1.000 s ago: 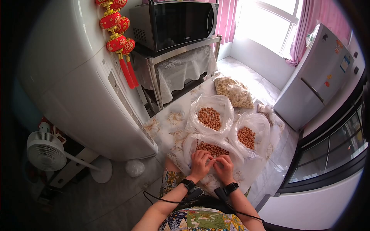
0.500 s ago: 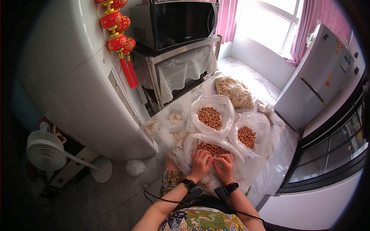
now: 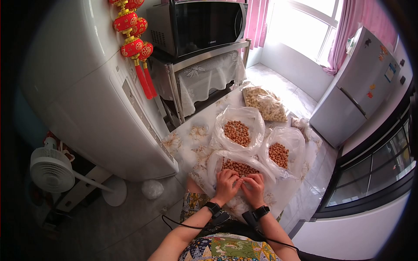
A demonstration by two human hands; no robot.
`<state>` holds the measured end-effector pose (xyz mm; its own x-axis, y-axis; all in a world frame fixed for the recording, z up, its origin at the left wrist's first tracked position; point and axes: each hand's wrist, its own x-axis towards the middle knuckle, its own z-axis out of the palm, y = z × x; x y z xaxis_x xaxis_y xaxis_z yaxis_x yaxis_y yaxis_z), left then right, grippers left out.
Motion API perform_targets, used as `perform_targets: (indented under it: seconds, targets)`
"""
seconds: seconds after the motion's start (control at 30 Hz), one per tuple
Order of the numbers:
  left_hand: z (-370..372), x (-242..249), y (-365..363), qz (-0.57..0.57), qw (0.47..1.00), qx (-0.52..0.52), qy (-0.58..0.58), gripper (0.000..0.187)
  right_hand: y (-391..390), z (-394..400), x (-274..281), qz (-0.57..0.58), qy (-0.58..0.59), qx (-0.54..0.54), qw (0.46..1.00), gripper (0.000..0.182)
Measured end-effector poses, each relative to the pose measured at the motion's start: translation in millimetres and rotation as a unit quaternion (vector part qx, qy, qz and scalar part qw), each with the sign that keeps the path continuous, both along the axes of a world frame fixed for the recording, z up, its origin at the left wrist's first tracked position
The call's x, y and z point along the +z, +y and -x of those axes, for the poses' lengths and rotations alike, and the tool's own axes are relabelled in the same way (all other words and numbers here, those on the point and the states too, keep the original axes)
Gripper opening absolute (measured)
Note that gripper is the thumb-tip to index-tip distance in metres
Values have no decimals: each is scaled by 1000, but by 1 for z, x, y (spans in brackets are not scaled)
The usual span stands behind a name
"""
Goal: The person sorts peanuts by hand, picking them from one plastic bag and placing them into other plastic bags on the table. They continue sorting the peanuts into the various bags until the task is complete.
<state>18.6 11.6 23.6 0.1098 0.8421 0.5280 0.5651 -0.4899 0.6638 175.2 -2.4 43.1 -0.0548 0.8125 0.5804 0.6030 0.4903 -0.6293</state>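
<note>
My left hand (image 3: 227,184) and my right hand (image 3: 254,189) meet at the near edge of a clear plastic bag (image 3: 213,166). Fingertips of both are pinched together; whatever they hold is too small to make out. Reddish-brown peanut kernels (image 3: 241,167) lie in this bag just beyond my fingers. Behind it stands a second open plastic bag (image 3: 221,123) with peanut kernels (image 3: 237,133) inside. To the right, a third open bag (image 3: 297,144) holds more kernels (image 3: 278,155).
A full bag of pale, unshelled-looking peanuts (image 3: 264,103) sits at the far end of the flowered tablecloth (image 3: 198,132). Left of the table are a white appliance (image 3: 100,100) and a fan (image 3: 52,169). A microwave (image 3: 209,26) stands behind, a fridge (image 3: 355,89) at right.
Both hands stay at the same spot, with only slight finger movement. The bags and kernels look unchanged.
</note>
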Motion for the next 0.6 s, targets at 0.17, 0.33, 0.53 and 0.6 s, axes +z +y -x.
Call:
perform_targets:
  seconds: [0.17, 0.33, 0.53, 0.6]
  targets:
    - [0, -1, 0, 3, 1000, -1, -8, 19, 0, 0, 0, -4, -12, 10, 1000, 22]
    - [-1, -4, 1, -1, 999, 14, -38, 19, -3, -1, 2, 45, 65, -13, 997, 14]
    - [0, -1, 1, -8, 997, 18, -78, 17, -4, 1, -1, 50, 108, -14, 993, 14]
    - [1, 3, 0, -14, 996, 21, -87, 16, -4, -1, -3, 52, 109, -18, 993, 14]
